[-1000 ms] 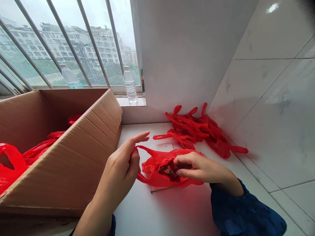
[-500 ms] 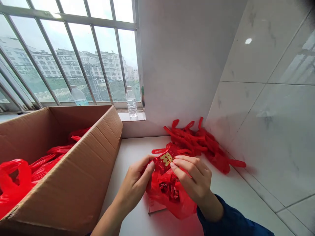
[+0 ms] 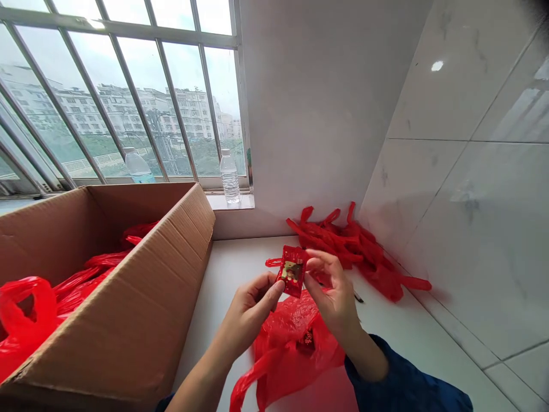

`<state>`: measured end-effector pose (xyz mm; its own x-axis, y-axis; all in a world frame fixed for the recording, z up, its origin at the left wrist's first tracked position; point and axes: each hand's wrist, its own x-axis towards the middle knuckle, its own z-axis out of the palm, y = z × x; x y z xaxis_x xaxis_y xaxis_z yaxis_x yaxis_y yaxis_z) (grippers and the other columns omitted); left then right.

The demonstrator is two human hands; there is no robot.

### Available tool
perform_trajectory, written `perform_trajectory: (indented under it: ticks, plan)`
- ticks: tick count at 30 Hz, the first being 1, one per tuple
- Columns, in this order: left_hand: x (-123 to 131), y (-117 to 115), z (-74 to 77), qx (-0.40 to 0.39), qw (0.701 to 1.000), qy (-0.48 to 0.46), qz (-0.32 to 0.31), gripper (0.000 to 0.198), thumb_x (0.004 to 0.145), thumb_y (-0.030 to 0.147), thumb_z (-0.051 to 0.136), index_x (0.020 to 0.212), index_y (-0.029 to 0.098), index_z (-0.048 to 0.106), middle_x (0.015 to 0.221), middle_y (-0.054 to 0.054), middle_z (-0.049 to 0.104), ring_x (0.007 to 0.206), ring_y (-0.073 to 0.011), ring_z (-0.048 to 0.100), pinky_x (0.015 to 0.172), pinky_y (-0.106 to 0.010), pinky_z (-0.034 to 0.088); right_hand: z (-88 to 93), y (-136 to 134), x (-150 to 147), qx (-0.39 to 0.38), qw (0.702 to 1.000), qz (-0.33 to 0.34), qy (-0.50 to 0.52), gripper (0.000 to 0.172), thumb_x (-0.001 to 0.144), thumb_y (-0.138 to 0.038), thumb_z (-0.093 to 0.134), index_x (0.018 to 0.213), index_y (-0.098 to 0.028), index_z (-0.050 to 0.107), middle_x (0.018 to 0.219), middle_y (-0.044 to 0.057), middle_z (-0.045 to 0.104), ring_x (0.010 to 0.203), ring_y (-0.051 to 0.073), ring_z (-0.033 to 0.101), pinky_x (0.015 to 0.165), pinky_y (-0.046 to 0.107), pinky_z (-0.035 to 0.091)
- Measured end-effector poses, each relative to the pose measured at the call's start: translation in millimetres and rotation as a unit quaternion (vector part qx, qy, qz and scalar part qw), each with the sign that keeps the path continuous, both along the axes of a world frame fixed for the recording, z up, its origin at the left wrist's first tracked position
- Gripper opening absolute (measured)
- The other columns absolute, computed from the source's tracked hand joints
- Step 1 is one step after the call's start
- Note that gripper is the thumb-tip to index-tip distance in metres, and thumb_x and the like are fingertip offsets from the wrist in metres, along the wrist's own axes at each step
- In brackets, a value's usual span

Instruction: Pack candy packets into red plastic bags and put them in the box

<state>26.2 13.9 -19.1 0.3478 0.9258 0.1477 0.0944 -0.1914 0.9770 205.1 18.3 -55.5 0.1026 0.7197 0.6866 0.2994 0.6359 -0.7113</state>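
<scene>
Both my hands hold up a small red packet (image 3: 292,270) with a gold mark above the white counter. My left hand (image 3: 252,310) pinches its lower left corner between thumb and forefinger. My right hand (image 3: 332,294) pinches its right edge, fingers curled. Below the hands a red plastic bag (image 3: 291,349) lies crumpled on the counter with more small packets showing through it. A pile of empty red bags (image 3: 351,246) lies behind, in the corner.
A large open cardboard box (image 3: 141,303) with filled red bags (image 3: 26,315) stands at the left. Two water bottles (image 3: 229,177) stand on the window sill. A tiled wall (image 3: 472,200) closes the right side. The white counter (image 3: 412,337) runs along it.
The small red packet has come out of the bag and risen above it, held in both hands. The bag has dropped to the counter and slid nearer to me.
</scene>
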Motion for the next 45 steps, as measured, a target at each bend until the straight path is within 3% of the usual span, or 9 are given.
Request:
perform_trajectory:
  ticks: [2,4,8,16,32,36,40,42,45]
  plan:
    - [3,0,-3.7,0.017,0.999,-0.011,0.028,0.034,0.092,0.049,0.059,0.085,0.016,0.066,0.064,0.004,0.042,0.057,-0.0096,0.031,0.051,-0.022,0.026,3.6,-2,-4,-0.106,0.988,0.096,0.063,0.037,0.103,-0.043,0.047,0.138,-0.030,0.045,0.099,0.002,0.067,0.088,0.017,0.066,0.081,0.032,0.055]
    - [5,1,-7.4,0.042,0.998,-0.005,0.042,0.033,0.092,0.047,0.059,0.083,0.016,0.066,0.066,0.002,0.046,0.059,-0.0101,0.035,0.053,-0.022,0.029,6.3,-5,-8,-0.156,0.973,0.157,0.072,0.037,0.104,-0.050,0.040,0.129,-0.026,0.053,0.099,0.003,0.066,0.087,0.017,0.064,0.081,0.031,0.054]
    - [6,2,-10.7,0.088,0.994,0.071,0.009,0.039,0.096,0.045,0.054,0.073,0.015,0.064,0.062,0.002,0.045,0.058,-0.0101,0.036,0.054,-0.023,0.028,9.7,-6,-6,-0.167,0.974,0.149,0.043,0.031,0.098,-0.050,0.055,0.094,-0.021,0.062,0.086,0.001,0.063,0.080,0.016,0.060,0.080,0.029,0.051]
    - [-10,9,-7.8,0.125,0.979,0.141,0.081,0.038,0.094,0.050,0.056,0.082,0.016,0.064,0.065,0.001,0.052,0.058,-0.0106,0.040,0.054,-0.023,0.029,25.3,-8,15,-0.250,0.934,0.251,-0.042,0.027,0.096,-0.043,0.060,0.102,-0.019,0.070,0.089,0.001,0.067,0.084,0.016,0.060,0.074,0.026,0.047]
    - [-6,4,-2.0,0.093,0.993,0.060,0.034,0.037,0.096,0.047,0.055,0.076,0.016,0.057,0.070,0.000,0.053,0.059,-0.0094,0.041,0.051,-0.020,0.034,22.5,-5,17,-0.241,0.927,0.286,0.035,0.023,0.095,-0.040,0.063,0.096,-0.018,0.071,0.080,0.000,0.066,0.073,0.013,0.058,0.069,0.025,0.047]
    - [-21,-17,13.1,0.164,0.963,0.202,0.074,0.036,0.100,0.048,0.044,0.104,0.020,0.066,0.077,-0.001,0.062,0.060,-0.0123,0.050,0.054,-0.022,0.040,27.0,-7,23,-0.225,0.945,0.238,-0.006,0.023,0.097,-0.040,0.059,0.101,-0.020,0.070,0.089,0.002,0.068,0.080,0.016,0.061,0.073,0.027,0.048]
    - [-44,-54,28.9,0.270,0.927,0.258,0.023,0.075,0.089,0.069,0.052,0.151,0.029,0.038,0.079,0.000,0.064,0.057,-0.0148,0.056,0.052,-0.024,0.046,34.0,-19,40,-0.151,0.975,0.163,-0.027,0.013,0.095,-0.032,0.059,0.098,-0.022,0.066,0.090,0.001,0.068,0.081,0.017,0.061,0.075,0.028,0.048]
    - [-47,-66,32.0,0.303,0.912,0.273,-0.035,0.084,0.082,0.067,0.064,0.153,0.031,0.036,0.073,0.002,0.063,0.052,-0.0143,0.056,0.048,-0.022,0.045,40.3,-28,49,-0.118,0.978,0.170,-0.036,0.007,0.093,-0.029,0.060,0.093,-0.023,0.065,0.086,0.001,0.066,0.077,0.017,0.060,0.071,0.028,0.048]
    - [-41,-72,32.4,0.314,0.892,0.317,-0.075,0.052,0.089,0.038,0.068,0.139,0.037,0.053,0.071,0.003,0.068,0.051,-0.0123,0.059,0.048,-0.019,0.046,51.7,-42,59,-0.149,0.949,0.259,-0.102,0.005,0.090,-0.027,0.064,0.094,-0.024,0.067,0.086,0.002,0.068,0.077,0.017,0.062,0.068,0.028,0.049]
